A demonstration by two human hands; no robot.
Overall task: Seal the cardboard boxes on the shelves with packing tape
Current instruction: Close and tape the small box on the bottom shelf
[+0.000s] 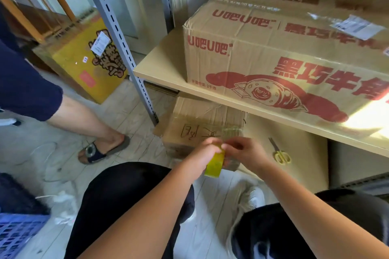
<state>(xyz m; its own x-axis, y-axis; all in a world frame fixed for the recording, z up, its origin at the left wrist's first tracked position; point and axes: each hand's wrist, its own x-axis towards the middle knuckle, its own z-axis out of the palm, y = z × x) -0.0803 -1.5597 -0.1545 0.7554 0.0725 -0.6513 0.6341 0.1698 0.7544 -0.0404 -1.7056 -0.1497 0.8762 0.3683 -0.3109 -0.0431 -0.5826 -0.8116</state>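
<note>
The person crouched before a metal shelving unit, both knees in dark trousers at the bottom of the view. The left hand [205, 150] gripped a roll of yellowish packing tape [215, 164], fingers curled round its upper rim, the roll standing on edge. The right hand [242, 149] met it at the top of the roll, fingertips pinched together at the tape, apparently on its loose end, though the blur hid the exact hold. Both hands hung just in front of a small brown cardboard box [200, 124] with black handwritten marks, which sat at the left end of the lower shelf [305, 160], under the upper shelf board [166, 69]. Yellow-handled scissors [281, 154] lay on the lower shelf to the right of the hands, near its front edge. A large printed cardboard box [284, 48] with red lettering and a croissant drawing filled the upper shelf. On the floor to the left stood a yellow carton [90, 63], and another person's sandalled foot [101, 150] rested on the tiles.
</note>
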